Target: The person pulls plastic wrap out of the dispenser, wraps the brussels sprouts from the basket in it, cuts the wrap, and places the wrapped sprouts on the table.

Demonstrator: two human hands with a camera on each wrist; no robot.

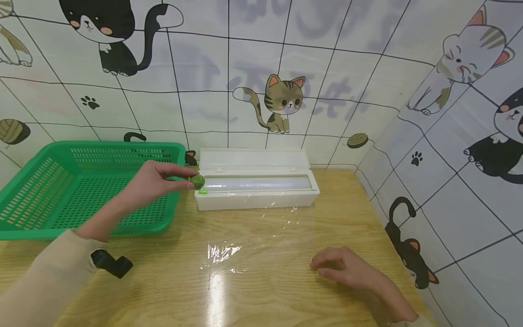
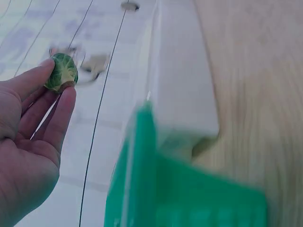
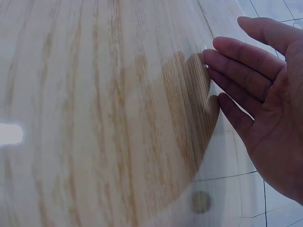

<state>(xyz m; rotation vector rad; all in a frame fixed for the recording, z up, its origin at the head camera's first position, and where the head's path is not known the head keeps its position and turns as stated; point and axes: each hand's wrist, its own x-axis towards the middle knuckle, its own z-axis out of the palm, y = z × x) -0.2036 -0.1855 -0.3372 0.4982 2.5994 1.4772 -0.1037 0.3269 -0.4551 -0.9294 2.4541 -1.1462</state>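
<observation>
A small, round, green Brussels sprout (image 1: pixel 197 181) is pinched between the thumb and fingertips of the left hand (image 1: pixel 153 179), clear of the palm. In the head view it is seen against the left end of a long white plastic box with a raised lid (image 1: pixel 257 201), near the right rim of a green perforated plastic basket (image 1: pixel 102 144); it is shown apart from both in the left wrist view. A roll of clear film (image 1: pixel 261 183) is housed in the box, and a thin transparent sheet (image 1: pixel 222 254) is betrayed by glints on the wood-grain tabletop (image 1: pixel 343 204). The right hand's (image 1: pixel 347 268) fingers are relaxed, low over the tabletop and well apart from the sprout; whether the sheet is touched cannot be told. The step in hand is judged to be the placing of the sprout; the next move seems to call for it to be lowered onto the sheet and the pinch eased.
</observation>
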